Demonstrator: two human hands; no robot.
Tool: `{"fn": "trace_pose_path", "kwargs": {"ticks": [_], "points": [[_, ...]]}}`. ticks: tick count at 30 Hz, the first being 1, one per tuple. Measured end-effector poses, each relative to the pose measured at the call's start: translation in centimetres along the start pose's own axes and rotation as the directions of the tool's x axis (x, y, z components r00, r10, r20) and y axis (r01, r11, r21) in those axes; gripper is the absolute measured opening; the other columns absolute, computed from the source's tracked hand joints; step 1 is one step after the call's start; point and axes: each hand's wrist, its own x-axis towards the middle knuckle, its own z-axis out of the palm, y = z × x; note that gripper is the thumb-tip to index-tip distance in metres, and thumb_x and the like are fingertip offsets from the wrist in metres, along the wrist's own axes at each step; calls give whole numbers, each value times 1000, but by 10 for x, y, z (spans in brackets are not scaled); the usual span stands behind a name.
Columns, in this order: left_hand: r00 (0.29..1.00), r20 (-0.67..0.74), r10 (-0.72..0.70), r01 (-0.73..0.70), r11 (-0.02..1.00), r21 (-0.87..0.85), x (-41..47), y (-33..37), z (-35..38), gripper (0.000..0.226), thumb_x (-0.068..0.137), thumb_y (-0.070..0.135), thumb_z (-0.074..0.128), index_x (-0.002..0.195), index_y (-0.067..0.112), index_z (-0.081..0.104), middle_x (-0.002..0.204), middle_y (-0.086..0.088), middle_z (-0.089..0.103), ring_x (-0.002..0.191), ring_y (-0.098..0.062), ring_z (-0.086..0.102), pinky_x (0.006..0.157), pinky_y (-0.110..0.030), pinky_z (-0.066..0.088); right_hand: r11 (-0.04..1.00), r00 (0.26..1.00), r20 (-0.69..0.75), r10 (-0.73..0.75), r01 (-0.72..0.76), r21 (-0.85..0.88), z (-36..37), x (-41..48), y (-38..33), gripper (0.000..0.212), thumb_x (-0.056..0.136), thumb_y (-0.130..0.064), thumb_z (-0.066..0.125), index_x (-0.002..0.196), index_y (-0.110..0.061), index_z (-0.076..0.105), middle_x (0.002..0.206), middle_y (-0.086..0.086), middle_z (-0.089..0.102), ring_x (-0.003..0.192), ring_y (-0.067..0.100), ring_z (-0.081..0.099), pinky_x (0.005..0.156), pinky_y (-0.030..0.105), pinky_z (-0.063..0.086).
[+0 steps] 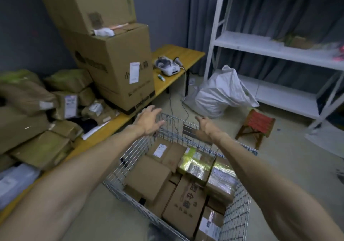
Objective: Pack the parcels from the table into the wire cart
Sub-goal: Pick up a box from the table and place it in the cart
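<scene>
Nearest, the cart [119, 166] stands on the floor just right of the bench [168, 87], its wire walls filled with brown parcels [149, 175] lying flat and a shiny taped box [195, 164] toward the far right. Two bare arms reach out over it. The left grip [149, 121] is at the cart's far left corner, fingers spread, holding nothing. The right grip [204, 127] is above the far rim, fingers loosely spread, also holding nothing. Whether either touches the wire cannot be told. On the left the bench carries a heap [37, 144] of more bags and small boxes, with two big cartons [115, 63] stacked beyond them. Farther along lie a white printer [167, 66] and a small tube [161, 77]. Far right are a white sack [219, 95] on the floor, a red stool [257, 122] and a white shelf [247, 44]
</scene>
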Motion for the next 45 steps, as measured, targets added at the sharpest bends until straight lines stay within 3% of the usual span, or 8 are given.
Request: {"fn": "trace_pose_path", "kwargs": {"ticks": [11,17,21,30,38,45], "points": [[937,-229,-265,261,964,-47,-118,-120,-108,65,97,49,52,152,20,33,161,-14,19,147,-34,22,118,-44,25,948,955,13,-296,295,-120,-23,6,-191,75,93,-42,60,155,-25,22,147,14,34,135,36,37,110,46,37],[851,-350,-391,386,919,-86,-201,-204,-157,61,95,44,57,148,18,40,152,-17,32,139,-39,32,115,-43,29,886,897,17,-442,439,-151,0,-4,-316,74,96,-41,57,156,-22,19,151,17,29,138,38,32,112,48,34],[794,-390,-466,474,877,-80,-253,-268,-187,62,95,43,59,149,20,38,155,-16,28,141,-37,32,116,-42,28,843,853,-9,-521,513,-160,19,-13,-396,74,97,-38,57,157,-20,17,154,18,25,140,39,29,113,48,32],[703,-426,-569,621,783,-20,-334,-365,-231,61,96,50,53,149,26,36,158,-13,26,143,-35,28,116,-49,27,774,786,-24,-617,601,-199,44,-12,-526,71,92,-46,60,150,-18,30,147,20,35,134,39,36,109,48,36],[633,-436,-640,706,708,-16,-366,-425,-245,62,98,51,49,151,24,32,160,-12,24,146,-33,25,118,-48,24,700,728,56,-683,674,-235,78,12,-601,80,92,-33,60,157,-22,14,155,17,25,141,38,28,112,49,33],[546,-435,-716,790,612,-15,-367,-478,-265,62,97,53,48,150,24,34,157,-13,26,142,-35,29,115,-49,26,600,628,70,-775,766,-232,100,55,-671,70,93,-38,60,152,-18,28,150,20,34,138,39,35,113,46,33]]}}
